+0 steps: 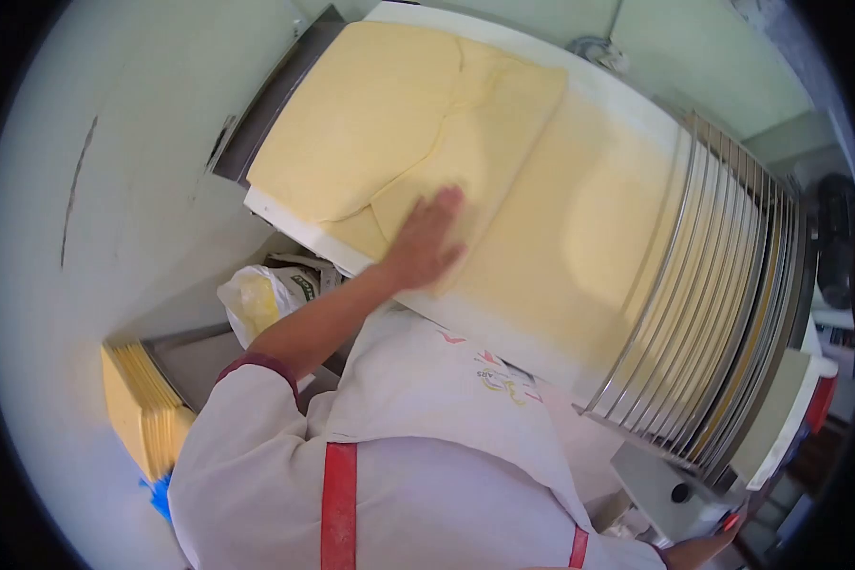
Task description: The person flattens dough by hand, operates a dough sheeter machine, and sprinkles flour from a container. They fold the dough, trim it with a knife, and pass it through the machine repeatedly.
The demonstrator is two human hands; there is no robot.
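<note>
A wide sheet of pale yellow dough (589,218) lies on the white belt of a dough sheeter and runs under the metal bar guard (693,313). At the belt's far left end the dough is folded in overlapping layers (370,104). My left hand (429,237) is flat on the dough near the fold's edge, fingers stretched out and holding nothing. At the lower right, my right hand (703,551) is beside a red knob (730,522) on the machine's grey housing (670,494). Its fingers are mostly hidden, and whether they grip the knob does not show.
A white plastic bag (256,302) with yellow contents sits below the belt's left end. Lower down stands a stack of thin yellow sheets (145,408), with blue material (161,496) under it. A pale wall (85,237) borders the machine on the left.
</note>
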